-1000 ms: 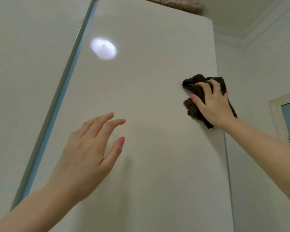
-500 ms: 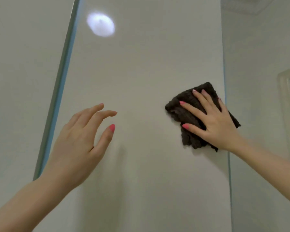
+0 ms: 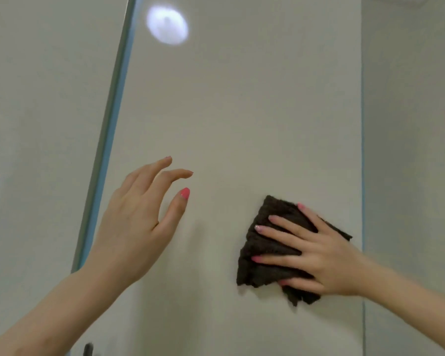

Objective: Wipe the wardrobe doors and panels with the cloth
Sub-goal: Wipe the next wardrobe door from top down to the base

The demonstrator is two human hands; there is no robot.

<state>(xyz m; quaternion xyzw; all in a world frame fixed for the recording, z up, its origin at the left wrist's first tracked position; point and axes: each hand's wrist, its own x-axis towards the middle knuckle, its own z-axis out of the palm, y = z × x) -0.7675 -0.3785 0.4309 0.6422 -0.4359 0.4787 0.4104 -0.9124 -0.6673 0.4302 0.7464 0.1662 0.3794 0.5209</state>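
A pale, glossy wardrobe door [image 3: 242,111] fills the middle of the view. A dark brown cloth [image 3: 270,242] lies flat against its right part, near the door's right edge. My right hand [image 3: 319,253] presses the cloth to the door with straight, spread fingers. My left hand [image 3: 139,222] hovers in front of the door's left part, fingers relaxed and slightly bent, holding nothing. I cannot tell whether its fingertips touch the door.
A second wardrobe panel [image 3: 36,124] stands at the left behind a vertical gap [image 3: 108,137]. A round light reflection [image 3: 167,25] shows high on the door. A plain wall [image 3: 406,150] lies to the right. A small dark handle [image 3: 88,349] peeks in at the bottom.
My right hand has slid the cloth down the door from high up, its fingers flattening out over it. The view has tilted downward. My left hand stays about where it was.
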